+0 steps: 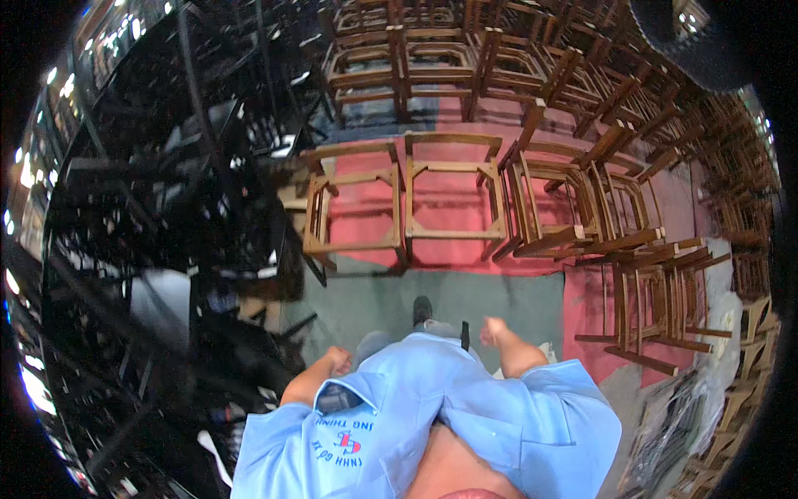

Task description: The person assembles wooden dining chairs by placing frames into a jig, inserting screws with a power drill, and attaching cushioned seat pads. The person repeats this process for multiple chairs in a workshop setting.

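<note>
I look down at my light blue shirt and a dark shoe point(422, 309) stepping on a grey-green floor mat point(490, 299). My left hand point(337, 361) hangs by my side with its fingers curled into a fist and nothing in it. My right hand point(495, 331) is also closed and holds nothing. Two bare wooden chair frames point(353, 204) point(453, 187) stand just ahead of me on a red floor mat point(449, 204), out of reach of both hands.
Several more wooden chair frames point(582, 208) lie tipped and stacked to the right and in rows point(416, 58) at the back. Dark metal racks and frames point(158, 249) fill the left side. Stacked parts and plastic wrap point(690, 407) sit at the lower right.
</note>
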Motion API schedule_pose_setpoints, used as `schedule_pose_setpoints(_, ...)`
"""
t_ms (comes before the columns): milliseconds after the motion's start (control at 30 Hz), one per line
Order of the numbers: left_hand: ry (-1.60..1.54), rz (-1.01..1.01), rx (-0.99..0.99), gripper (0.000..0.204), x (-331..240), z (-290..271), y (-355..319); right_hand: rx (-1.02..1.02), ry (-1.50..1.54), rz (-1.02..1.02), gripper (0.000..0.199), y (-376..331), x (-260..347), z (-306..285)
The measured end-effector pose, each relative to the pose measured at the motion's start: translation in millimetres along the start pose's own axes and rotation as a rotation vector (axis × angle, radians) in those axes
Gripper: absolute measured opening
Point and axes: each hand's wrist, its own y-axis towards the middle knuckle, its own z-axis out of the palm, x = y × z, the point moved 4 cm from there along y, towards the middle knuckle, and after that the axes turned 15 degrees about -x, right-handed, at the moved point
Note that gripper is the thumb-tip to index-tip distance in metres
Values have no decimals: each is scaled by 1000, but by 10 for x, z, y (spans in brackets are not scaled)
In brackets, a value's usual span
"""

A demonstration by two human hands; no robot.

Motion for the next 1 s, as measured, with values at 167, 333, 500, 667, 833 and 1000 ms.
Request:
schedule_pose_setpoints(167, -326, -272, -285, 14, -708, -1050, 809, 26, 171, -418, 40, -789, 2767, 972)
schedule_pose_setpoints(333, -292, -153, -175, 16, -1810, -1830, 2133, 274, 282, -551, 33, -1135, 4173, 1681)
schedule_pose_setpoints(500, 377, 408, -511, 49, -4257, -2139, 3238, 311, 415, -26, 46, -589, 4417, 1929)
schedule_pose_setpoints(667, 511, 879, -848, 60, -6140, -2627, 3880, -15, 397, -30, 48, 408, 5204, 2244)
schedule_pose_setpoints(833, 804, 573, -220, 46, -6461, -2775, 4883, 66, 768, -146, 111, 1306, 6551, 2735)
schedule_pose_setpoints(1000, 942, 527, -258, 39, -6370, -2765, 5039, 173, 1146, -122, 137, 1041, 7347, 2891)
